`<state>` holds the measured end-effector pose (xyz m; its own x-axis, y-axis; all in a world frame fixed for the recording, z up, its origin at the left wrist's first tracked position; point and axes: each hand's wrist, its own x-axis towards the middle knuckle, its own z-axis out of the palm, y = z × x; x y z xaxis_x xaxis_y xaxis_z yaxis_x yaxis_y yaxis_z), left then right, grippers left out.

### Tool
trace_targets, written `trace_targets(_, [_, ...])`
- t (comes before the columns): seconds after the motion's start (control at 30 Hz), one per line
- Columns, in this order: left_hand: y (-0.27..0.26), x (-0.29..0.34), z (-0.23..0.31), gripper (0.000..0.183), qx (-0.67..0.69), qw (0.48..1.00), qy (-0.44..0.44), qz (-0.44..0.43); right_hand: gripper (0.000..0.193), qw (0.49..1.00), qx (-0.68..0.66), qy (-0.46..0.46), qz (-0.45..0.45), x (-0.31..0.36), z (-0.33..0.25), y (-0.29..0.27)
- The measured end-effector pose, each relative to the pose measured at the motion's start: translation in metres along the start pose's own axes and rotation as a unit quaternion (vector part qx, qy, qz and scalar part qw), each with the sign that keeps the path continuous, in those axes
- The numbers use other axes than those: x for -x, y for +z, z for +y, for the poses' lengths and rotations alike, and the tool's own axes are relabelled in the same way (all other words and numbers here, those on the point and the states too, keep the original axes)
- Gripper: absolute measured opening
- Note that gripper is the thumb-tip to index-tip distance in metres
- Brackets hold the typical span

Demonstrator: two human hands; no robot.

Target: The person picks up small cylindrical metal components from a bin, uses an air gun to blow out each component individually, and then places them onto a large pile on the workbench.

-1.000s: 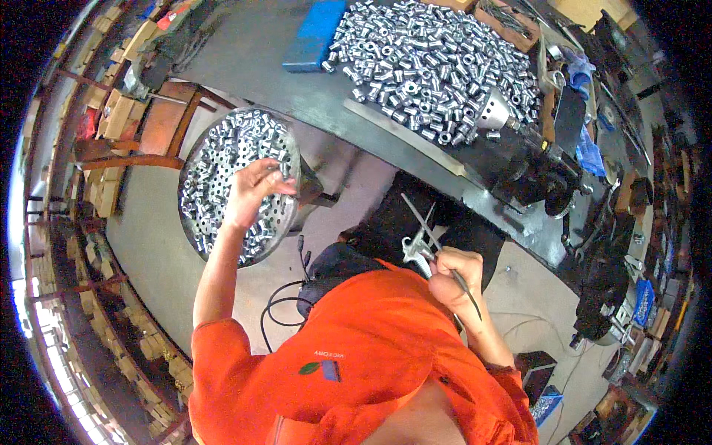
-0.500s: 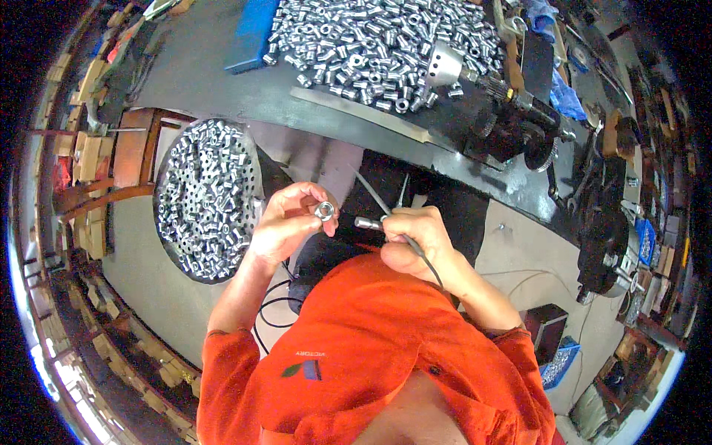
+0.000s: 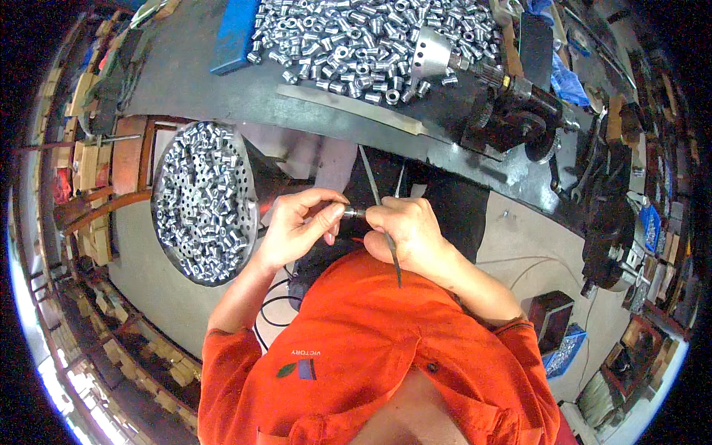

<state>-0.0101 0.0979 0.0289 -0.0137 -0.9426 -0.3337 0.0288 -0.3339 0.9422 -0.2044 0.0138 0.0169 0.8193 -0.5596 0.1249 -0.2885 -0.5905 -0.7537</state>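
Observation:
My left hand (image 3: 305, 226) pinches a small shiny metal bushing (image 3: 347, 212) between thumb and fingertips. Facing it, my right hand (image 3: 406, 228) is closed round a slim file (image 3: 371, 172), whose narrow end sticks out below the fist. The same hand also grips a short metal rod, which meets the bushing end to end; whether it sits inside the bore is hidden by the fingers. Both hands are close together above my lap. To their left, a round perforated metal tray (image 3: 194, 178) holds many similar bushings.
On the dark workbench (image 3: 178, 89) lies a big heap of metal bushings (image 3: 356, 52), beside a blue bar-shaped piece (image 3: 236, 37). A flat metal strip (image 3: 348, 107) lies along its front. A black machine with a drilled silver head (image 3: 432, 55) stands right. A blue crate (image 3: 565, 350) is on the floor.
My hands have come together, and the bushing now touches the rod's end. The file has swung steeper in my right hand. My view has shifted slightly.

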Motion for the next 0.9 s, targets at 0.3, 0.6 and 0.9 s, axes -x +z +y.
trace_targets(0.3, [-0.007, -0.008, 0.004, 0.019, -0.152, 0.982, 0.110, 0.010, 0.023, 0.982, -0.187, 0.042, -0.006, 0.009, 0.012, -0.004])
trace_targets(0.6, [-0.022, -0.020, -0.011, 0.026, -0.447, 0.858, 0.192, 0.162, 0.029, 0.954, -0.286, -0.083, 0.018, 0.025, -0.017, -0.031])
trace_targets(0.9, [-0.019, -0.022, -0.013, 0.032, -0.480, 0.838, 0.218, 0.144, 0.027, 0.941, -0.334, -0.051, -0.017, 0.015, -0.021, -0.021])
